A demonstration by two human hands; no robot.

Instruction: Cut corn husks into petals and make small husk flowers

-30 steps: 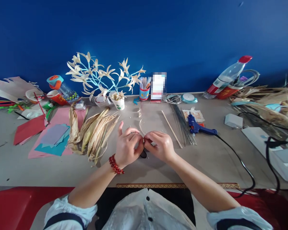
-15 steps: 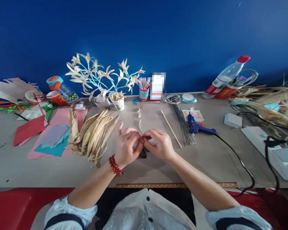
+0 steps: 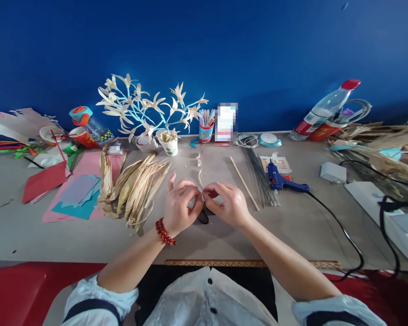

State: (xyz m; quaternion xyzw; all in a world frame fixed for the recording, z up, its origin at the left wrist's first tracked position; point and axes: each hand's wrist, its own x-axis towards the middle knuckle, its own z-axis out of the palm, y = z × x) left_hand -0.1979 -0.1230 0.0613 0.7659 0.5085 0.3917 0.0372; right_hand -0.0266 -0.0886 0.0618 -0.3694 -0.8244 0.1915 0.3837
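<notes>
My left hand [image 3: 182, 202], with a red bead bracelet on the wrist, pinches thumb against forefinger while its little finger sticks up. Facing it, my right hand [image 3: 227, 203] makes the same kind of pinch. The fingertips of both nearly meet above the table, and whatever lies between them is too small to make out. Just beyond them shows a thin, pale curved strip [image 3: 200, 177]; whether it is held or lies on the table I cannot tell. Under the hands is a black loop [image 3: 203, 217], like a scissors handle, partly hidden.
Dried corn husks [image 3: 136, 194] and coloured paper [image 3: 76, 194] lie left. Husk flowers stand in a paper cup [image 3: 169, 147] behind. To the right are a wooden stick [image 3: 245, 183], thin wires [image 3: 263, 181] and a blue glue gun [image 3: 285, 182] with its trailing cord.
The view has shifted slightly, so the table things sit a little further right. My fingertips have parted very slightly; both hands stay pinched in nearly the same place.
</notes>
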